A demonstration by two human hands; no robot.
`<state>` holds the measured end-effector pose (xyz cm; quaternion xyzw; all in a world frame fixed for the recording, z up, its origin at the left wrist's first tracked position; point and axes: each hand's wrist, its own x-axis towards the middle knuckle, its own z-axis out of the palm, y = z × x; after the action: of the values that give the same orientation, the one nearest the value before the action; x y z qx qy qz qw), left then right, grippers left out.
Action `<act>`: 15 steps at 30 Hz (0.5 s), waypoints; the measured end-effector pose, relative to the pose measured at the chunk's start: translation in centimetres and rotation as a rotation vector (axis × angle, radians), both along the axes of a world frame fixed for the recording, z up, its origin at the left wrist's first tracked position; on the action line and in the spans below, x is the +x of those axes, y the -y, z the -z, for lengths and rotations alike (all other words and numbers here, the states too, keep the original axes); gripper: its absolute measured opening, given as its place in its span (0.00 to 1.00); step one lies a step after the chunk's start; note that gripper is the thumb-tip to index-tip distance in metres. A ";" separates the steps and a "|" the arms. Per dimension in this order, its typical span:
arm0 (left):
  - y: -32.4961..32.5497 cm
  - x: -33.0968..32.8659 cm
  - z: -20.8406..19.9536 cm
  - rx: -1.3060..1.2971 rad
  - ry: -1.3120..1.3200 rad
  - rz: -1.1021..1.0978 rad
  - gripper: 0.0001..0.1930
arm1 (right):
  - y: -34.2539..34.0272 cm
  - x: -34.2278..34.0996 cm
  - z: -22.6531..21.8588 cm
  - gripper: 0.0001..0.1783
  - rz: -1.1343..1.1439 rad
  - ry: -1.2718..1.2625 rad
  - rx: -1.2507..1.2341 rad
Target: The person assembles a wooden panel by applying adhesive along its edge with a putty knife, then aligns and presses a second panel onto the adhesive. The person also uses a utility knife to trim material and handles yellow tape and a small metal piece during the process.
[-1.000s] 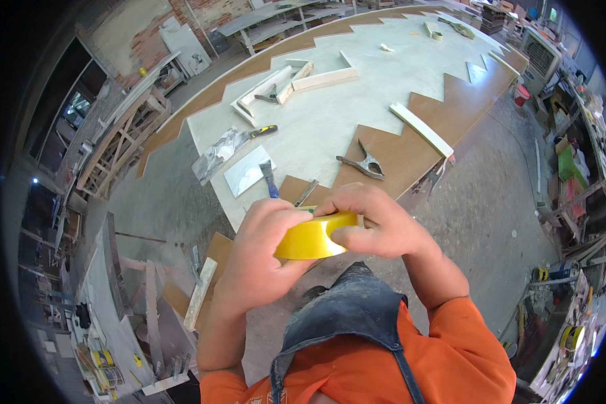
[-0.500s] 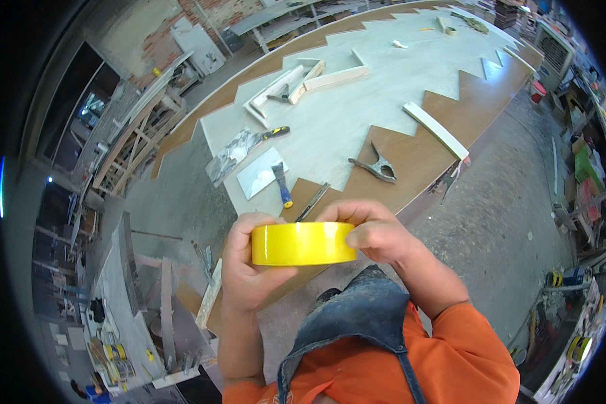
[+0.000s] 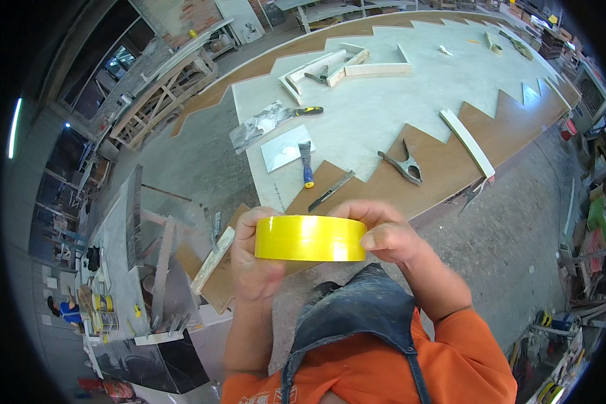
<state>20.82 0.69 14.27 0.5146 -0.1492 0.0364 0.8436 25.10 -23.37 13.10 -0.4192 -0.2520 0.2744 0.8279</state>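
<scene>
A wide roll of glossy yellow tape (image 3: 311, 238) is held up edge-on in front of my body. My left hand (image 3: 253, 262) is wrapped around its left end, some fingers hidden behind it. At the other end my right hand (image 3: 387, 234) pinches the rim, thumb and index finger close together. Just beyond the roll, a slim dark-metal utility knife (image 3: 331, 191) lies on the brown board. Farther off are a putty knife (image 3: 307, 165) with a blue handle, a pale square plate (image 3: 283, 149) and a metal spring clamp (image 3: 404, 165).
A large worktable carries a pale sheet (image 3: 357, 108) with brown zigzag-edged boards (image 3: 444, 172) along it. On it lie a wide scraper (image 3: 269, 124), jointed white wooden strips (image 3: 377, 69) and a white bar (image 3: 466, 143). At left stands a cluttered side bench (image 3: 118, 283); a person (image 3: 64, 308) is beyond it.
My view has turned, so the table and tools sit farther right and higher in the picture. The left thumb has dropped lower along the tape roll; both hands keep hold of it.
</scene>
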 end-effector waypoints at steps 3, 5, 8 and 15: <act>0.7 -0.8 0.9 -0.254 -0.136 -0.010 0.40 | -1.1 -1.0 0.6 0.34 0.011 -0.082 0.111; 0.3 -0.9 1.1 -0.205 -0.123 -0.003 0.40 | -1.4 -1.2 0.7 0.34 0.007 -0.110 0.111; -1.9 -0.8 -0.2 0.243 0.051 -0.049 0.37 | -1.5 -1.0 -0.4 0.32 -0.025 -0.074 -0.027; -1.0 -1.8 -5.0 1.171 0.443 -0.100 0.33 | -2.4 -1.2 -0.7 0.27 0.024 0.174 -0.364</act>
<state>18.98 1.72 19.22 0.8779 -0.2913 0.0941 0.3682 23.91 -20.99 13.84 -0.5871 -0.2637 0.2684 0.7167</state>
